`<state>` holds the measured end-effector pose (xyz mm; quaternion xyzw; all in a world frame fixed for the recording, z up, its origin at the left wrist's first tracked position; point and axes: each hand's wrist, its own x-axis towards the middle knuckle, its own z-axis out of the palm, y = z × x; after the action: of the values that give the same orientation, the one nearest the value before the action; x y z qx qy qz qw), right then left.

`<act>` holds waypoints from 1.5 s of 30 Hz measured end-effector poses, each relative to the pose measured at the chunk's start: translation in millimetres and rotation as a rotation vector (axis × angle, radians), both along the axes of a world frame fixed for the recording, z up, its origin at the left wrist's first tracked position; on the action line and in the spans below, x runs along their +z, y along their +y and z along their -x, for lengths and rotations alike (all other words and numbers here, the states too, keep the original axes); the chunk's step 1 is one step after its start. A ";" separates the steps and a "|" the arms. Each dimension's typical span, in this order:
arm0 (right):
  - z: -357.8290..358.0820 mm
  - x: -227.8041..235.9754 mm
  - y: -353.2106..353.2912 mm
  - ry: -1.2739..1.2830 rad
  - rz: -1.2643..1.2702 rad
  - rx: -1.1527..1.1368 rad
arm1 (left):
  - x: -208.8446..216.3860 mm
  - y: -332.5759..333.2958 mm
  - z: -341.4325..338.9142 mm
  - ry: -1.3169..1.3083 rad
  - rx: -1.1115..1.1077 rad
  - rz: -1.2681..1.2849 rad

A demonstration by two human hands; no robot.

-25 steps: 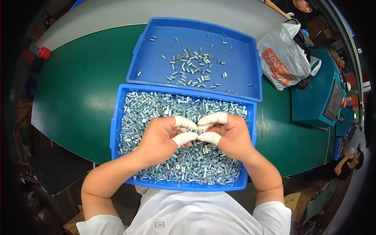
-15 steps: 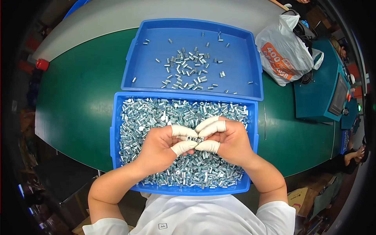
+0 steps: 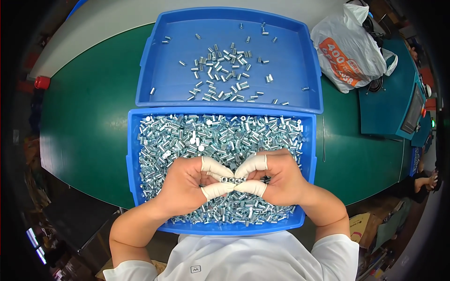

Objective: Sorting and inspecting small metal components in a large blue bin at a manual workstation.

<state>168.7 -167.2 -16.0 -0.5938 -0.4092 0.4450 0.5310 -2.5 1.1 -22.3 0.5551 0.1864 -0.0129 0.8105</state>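
Note:
My left hand (image 3: pixel 185 185) and my right hand (image 3: pixel 281 180) meet above the nearer blue tray, with thumbs and fingers in white finger cots. Between their fingertips they pinch a short row of small metal sleeves (image 3: pixel 233 180), the round hollow ends showing. Both hands are closed on this row, and the fingers hide the bodies of the sleeves. Beneath them the nearer tray (image 3: pixel 131 159) is heaped with many loose metal sleeves (image 3: pixel 225 136) of the same shiny kind, lying every way.
A second blue tray (image 3: pixel 187 21) adjoins the far side, with scattered sleeves (image 3: pixel 220 68) inside. Both trays stand on a green table (image 3: pixel 93 117). At right are a thin rod (image 3: pixel 323 140), a white plastic bag (image 3: pixel 344 51) and a teal machine (image 3: pixel 386 110). Another person's hand (image 3: pixel 424 181) shows far right.
The view has shifted, so the trays look slightly larger and the far one sits higher. Both hands still pinch the row of sleeves, whose hollow ends now show more plainly in line.

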 end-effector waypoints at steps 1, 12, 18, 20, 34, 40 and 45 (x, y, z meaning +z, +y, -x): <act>-0.6 0.8 0.0 -0.020 0.000 0.023 | 0.0 1.3 -0.4 0.017 -0.023 0.036; -1.2 -0.8 0.1 -0.074 -0.050 0.047 | 10.3 10.3 -1.6 -0.066 -0.103 -0.328; -3.1 0.7 1.6 -0.084 -0.063 0.071 | 10.5 11.2 -2.6 -0.102 -0.111 -0.407; -2.5 1.1 1.4 -0.064 -0.060 0.062 | 11.1 11.1 -2.9 -0.110 -0.105 -0.406; -5.7 2.5 3.1 -0.066 -0.083 0.093 | 8.9 12.1 -1.6 -0.171 -0.127 -0.408; -5.5 0.2 3.6 -0.088 -0.122 0.090 | 8.4 12.9 -1.3 -0.209 -0.138 -0.444; -5.2 -0.5 3.4 -0.093 -0.139 0.088 | 8.6 11.8 -0.6 -0.218 -0.124 -0.443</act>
<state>173.8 -163.9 -16.5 -0.5570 -0.4890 0.4101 0.5315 -1.9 12.9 -13.6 0.7277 0.0619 0.0386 0.6820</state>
